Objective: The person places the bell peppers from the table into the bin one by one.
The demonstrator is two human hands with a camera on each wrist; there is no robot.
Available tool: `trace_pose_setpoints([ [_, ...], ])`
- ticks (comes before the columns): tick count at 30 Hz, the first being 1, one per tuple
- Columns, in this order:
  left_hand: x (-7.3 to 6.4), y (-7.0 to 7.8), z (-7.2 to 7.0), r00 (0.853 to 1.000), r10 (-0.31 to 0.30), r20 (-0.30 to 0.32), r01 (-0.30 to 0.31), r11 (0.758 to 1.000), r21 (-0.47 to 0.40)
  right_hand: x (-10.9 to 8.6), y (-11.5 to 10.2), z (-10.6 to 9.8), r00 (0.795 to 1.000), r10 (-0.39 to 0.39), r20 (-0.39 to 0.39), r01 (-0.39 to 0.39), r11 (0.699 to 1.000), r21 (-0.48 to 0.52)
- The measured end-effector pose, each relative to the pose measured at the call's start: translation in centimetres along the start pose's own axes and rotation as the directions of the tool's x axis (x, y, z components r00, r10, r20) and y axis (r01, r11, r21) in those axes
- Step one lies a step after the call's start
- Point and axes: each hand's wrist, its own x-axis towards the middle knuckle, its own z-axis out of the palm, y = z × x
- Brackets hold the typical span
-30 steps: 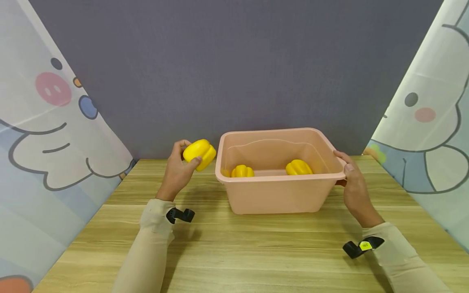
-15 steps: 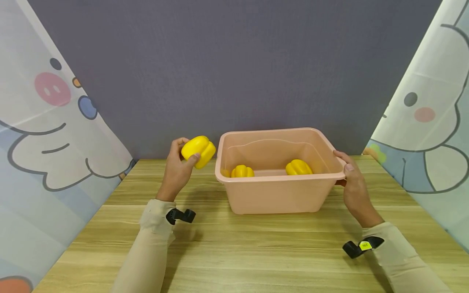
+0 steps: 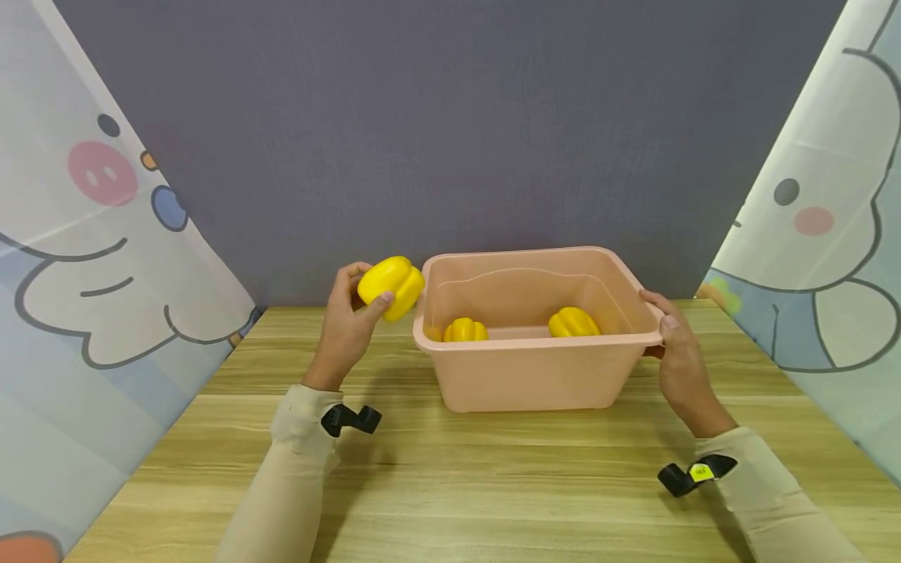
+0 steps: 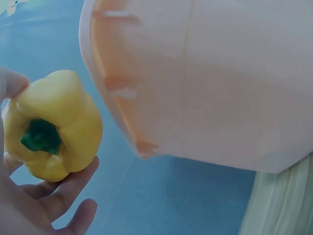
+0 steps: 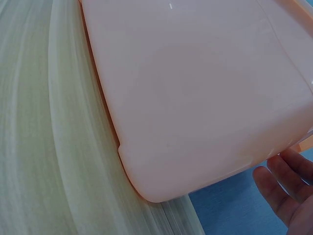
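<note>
My left hand [image 3: 346, 328] holds a yellow bell pepper [image 3: 391, 286] between thumb and fingers, just left of a pink plastic bin [image 3: 528, 375] and level with its rim. In the left wrist view the pepper [image 4: 73, 117] shows its green stem [image 4: 41, 136], apart from the bin wall [image 4: 230, 98]. Two more yellow peppers lie inside the bin, one at the left [image 3: 465, 329] and one at the right [image 3: 573, 321], their lower parts hidden by the front wall. The bin's right rim is gripped by my right hand [image 3: 681, 367], thumb on top and fingers underneath.
The bin stands on a wood-grain table [image 3: 479, 485], close to a dark grey panel [image 3: 450, 133] behind it. Cartoon-printed sheets hang at the left [image 3: 84, 258] and right [image 3: 816, 266]. Each wrist carries a small black camera.
My left hand with the pepper has shifted slightly up and to the right, closer to the bin's left rim. The right hand, the bin and the peppers in it stay put.
</note>
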Motion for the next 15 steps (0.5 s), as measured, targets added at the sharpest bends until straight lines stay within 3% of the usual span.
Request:
trace_pose_setpoints([
  [15, -0.2, 1.1, 1.1, 0.999, 0.033, 0.031, -0.032, 0.999, -0.031, 0.1, 0.1, 0.0, 1.0, 0.009, -0.008, -0.01, 1.0, -0.018],
])
